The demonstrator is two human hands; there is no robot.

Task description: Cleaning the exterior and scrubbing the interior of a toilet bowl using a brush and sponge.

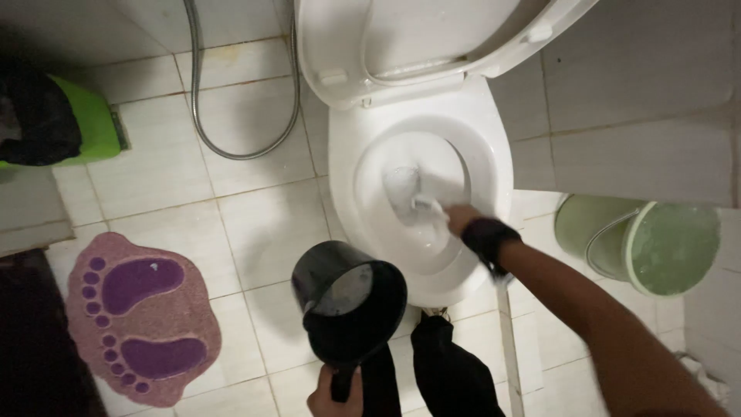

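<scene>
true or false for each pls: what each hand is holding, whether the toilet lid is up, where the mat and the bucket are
1. The right hand holds a brush inside the toilet bowl. True.
2. The left hand is empty. False: it grips the handle of a black dipper.
3. The toilet lid is raised. True.
4. The mat with footprints is green. False: it is pink with purple footprints.
5. A green bucket lies on its side beside the toilet. True.
</scene>
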